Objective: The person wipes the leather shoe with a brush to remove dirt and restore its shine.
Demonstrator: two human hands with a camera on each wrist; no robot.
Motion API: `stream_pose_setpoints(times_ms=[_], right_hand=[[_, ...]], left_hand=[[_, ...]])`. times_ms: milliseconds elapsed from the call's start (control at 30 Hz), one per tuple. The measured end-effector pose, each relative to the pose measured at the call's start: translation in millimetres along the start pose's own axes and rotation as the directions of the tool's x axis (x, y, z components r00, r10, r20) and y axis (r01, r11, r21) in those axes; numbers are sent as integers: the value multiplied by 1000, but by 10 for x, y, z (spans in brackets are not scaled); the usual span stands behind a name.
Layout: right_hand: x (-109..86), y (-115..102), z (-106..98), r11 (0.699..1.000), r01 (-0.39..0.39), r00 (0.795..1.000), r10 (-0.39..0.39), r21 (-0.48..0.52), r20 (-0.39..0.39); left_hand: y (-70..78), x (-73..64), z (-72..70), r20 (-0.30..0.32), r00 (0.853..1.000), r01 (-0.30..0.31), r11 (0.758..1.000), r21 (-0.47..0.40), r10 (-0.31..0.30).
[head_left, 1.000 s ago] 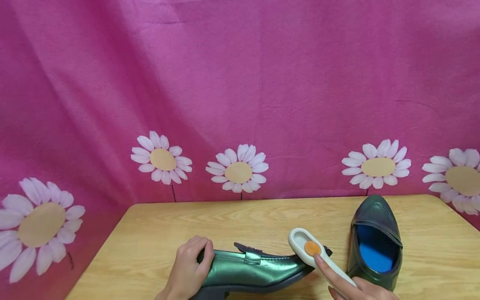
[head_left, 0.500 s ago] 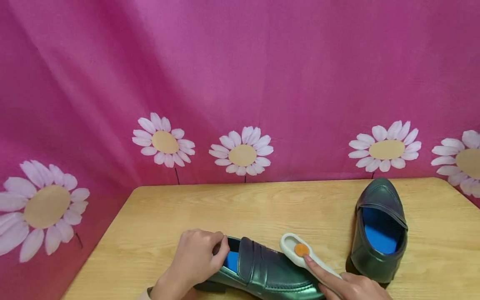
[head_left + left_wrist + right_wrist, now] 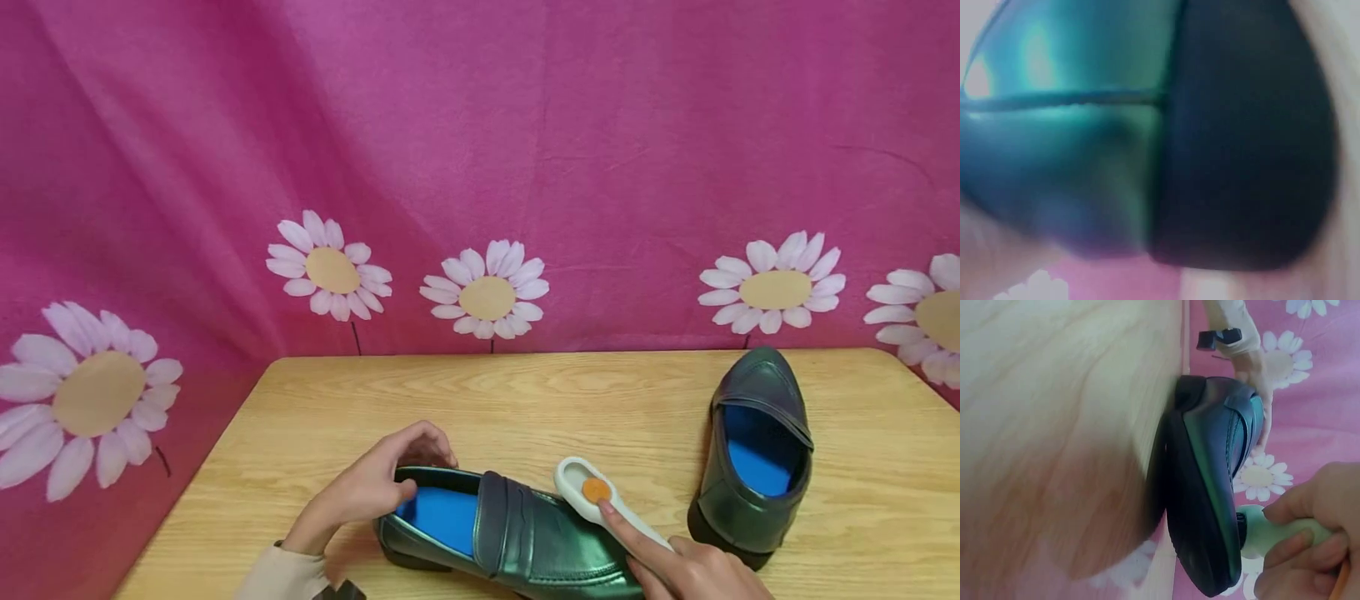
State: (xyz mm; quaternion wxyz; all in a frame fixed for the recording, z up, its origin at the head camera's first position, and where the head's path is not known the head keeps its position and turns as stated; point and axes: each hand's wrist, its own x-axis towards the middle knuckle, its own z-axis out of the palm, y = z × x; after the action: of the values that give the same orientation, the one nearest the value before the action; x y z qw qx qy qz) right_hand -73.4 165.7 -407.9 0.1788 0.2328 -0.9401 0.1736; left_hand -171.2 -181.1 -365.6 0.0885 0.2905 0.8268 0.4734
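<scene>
Front loafer [image 3: 506,525] rests on worktop [image 3: 465,408]. At heel [image 3: 397,540]: our left hand [image 3: 375,482], loosely spread. On vamp [image 3: 566,533]: brush [image 3: 594,487], gripped by right hand [image 3: 688,568]. Press too hard, heel unpinned: we risk swivelling loafer.

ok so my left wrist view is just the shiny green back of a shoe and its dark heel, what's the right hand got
Observer: The right hand grips a pale brush.
Operator: is it touching anything
Observer: Yes, in the right wrist view its dark bristles meet the upper of the green shoe, toward the toe.
Operator: just the one or is there a pair
Observer: A second shoe stands on the table to the right of the first, its toe pointing away from the person.
</scene>
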Motion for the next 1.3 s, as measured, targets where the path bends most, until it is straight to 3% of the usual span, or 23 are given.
stream_pose_setpoints(times_ms=[100,167,267,333,500,567,667,867,967,1133,1200,1300], right_hand=[[35,67,-64,997,-41,988,30,71,154],[62,101,-110,989,-80,963,45,123,264],[87,119,-169,972,-169,913,93,163,397],[92,115,-200,961,-217,888,122,170,443],[105,99,-259,945,-278,873,175,170,455],[105,97,-282,943,-289,877,192,165,440],[107,105,-317,946,-283,891,197,161,409],[103,138,-366,973,-183,945,135,141,298],[84,165,-385,981,-172,961,146,93,234],[32,188,-392,966,-258,939,241,36,246],[41,170,-379,957,-282,917,247,73,312],[105,138,-340,942,-280,891,182,187,416]], left_hand=[[-20,-3,11,-50,997,59,995,-79,-64],[-18,7,35,-134,988,63,991,-121,-79],[-4,21,68,-245,963,62,976,-206,-113],[8,29,91,-319,934,78,962,-260,-162],[33,55,138,-498,829,80,936,-343,-253],[28,78,147,-537,809,43,934,-354,-240],[4,114,146,-551,809,0,936,-352,-207],[-16,145,120,-508,840,0,937,-349,-190],[-10,190,115,-494,849,6,939,-343,-186],[-25,251,130,-466,852,56,927,-370,-238],[-36,238,120,-456,848,89,920,-382,-271],[-46,177,69,-456,834,130,914,-384,-310]])
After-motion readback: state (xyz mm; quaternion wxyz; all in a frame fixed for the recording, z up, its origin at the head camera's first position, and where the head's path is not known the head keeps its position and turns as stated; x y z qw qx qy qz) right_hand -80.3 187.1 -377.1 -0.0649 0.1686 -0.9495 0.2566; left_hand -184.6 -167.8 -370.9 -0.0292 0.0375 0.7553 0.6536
